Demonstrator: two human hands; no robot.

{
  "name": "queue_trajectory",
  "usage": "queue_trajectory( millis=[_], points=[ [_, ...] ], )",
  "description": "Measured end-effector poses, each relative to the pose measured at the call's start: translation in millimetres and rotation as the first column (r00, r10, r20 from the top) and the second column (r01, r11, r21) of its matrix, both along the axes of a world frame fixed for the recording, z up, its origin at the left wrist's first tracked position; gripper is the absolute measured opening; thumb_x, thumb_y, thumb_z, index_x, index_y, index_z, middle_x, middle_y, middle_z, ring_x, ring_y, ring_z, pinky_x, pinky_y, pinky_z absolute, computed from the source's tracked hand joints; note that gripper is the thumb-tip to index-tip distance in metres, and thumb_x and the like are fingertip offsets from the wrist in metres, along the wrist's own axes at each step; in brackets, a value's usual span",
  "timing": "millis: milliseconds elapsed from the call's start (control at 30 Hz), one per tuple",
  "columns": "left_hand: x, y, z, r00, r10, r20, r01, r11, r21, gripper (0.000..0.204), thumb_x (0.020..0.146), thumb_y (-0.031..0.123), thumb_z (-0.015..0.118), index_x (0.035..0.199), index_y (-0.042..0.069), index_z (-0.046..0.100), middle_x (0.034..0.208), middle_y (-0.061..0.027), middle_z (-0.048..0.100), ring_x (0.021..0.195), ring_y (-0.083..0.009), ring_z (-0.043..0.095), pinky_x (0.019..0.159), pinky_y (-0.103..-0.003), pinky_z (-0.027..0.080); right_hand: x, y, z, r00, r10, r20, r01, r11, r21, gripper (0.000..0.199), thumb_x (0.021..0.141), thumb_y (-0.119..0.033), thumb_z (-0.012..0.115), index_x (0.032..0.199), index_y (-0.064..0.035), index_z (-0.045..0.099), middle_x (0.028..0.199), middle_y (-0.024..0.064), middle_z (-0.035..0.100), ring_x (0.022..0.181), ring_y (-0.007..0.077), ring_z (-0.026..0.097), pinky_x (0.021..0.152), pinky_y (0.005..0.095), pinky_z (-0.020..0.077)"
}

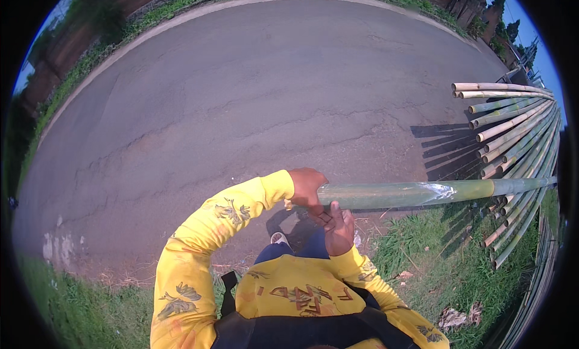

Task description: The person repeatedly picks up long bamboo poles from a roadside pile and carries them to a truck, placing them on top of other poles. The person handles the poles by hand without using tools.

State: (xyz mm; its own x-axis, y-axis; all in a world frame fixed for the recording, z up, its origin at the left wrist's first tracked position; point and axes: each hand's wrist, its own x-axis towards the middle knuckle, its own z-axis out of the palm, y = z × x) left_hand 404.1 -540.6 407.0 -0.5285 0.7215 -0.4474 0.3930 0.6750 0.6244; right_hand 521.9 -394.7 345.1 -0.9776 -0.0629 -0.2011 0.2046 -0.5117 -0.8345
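- Left arm (pixel 196 234) bends; left hand (pixel 307 189) wraps the green pole (pixel 392 195) at its near end.
- Right hand (pixel 340 233) touches its underside, grip unclear.
- Rightward, the pole crosses stacked poles (pixel 518 145), with grass (pixel 416 246) below.

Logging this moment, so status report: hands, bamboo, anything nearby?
Left hand gripping near end of green bamboo pole; right hand at that end too. Other poles crowd its far part.

A thick, white-scuffed green bamboo pole (pixel 392 196) stretches rightward.

Black straps (pixel 283 333) cross a leaf-printed yellow top (pixel 262 292) over blue trousers (pixel 312 245).
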Motion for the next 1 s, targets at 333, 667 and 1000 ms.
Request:
queue_trajectory(
  millis=[333,667,1000],
  points=[
    [-142,-132,-18,0.996,0.013,0.089,-0.018,0.999,0.052,0.059,0.063,0.035,0.074,0.112,0.002,0.066,0.094,-0.0202,0.070,0.085,-0.0334,0.068,0.081,-0.038,0.052,-145,-139,-28,0.991,-0.094,0.098,0.088,0.994,0.059,0.059,0.092,-0.040,0.063,0.126,0.0047,0.044,0.113,0.0156,0.059,0.102,0.0201,0.061,0.084,0.0338,0.0564],
    [-250,-237,-69,0.974,0.077,0.214,-0.086,0.996,0.032,0.050,0.068,0.027,0.076,0.105,-0.005,0.066,0.088,-0.0155,0.070,0.080,-0.0224,0.067,0.074,-0.035,0.053,-259,-251,-81,0.943,-0.007,0.332,-0.067,0.975,0.213,0.065,0.090,-0.047,0.065,0.128,0.0040,0.050,0.112,0.0141,0.062,0.099,0.0195,0.062,0.078,0.0299,0.0523],
    [-259,-340,-174,0.869,-0.082,0.488,-0.013,0.982,0.188,0.038,0.074,0.016,0.073,0.105,-0.004,0.064,0.090,-0.0119,0.070,0.080,-0.0163,0.067,0.072,-0.030,0.054,-248,-359,-127,0.860,-0.260,0.440,0.123,0.941,0.315,0.071,0.081,-0.053,0.071,0.121,0.0026,0.054,0.103,0.0136,0.065,0.092,0.0193,0.064,0.078,0.0315,0.0523]
  ],
)
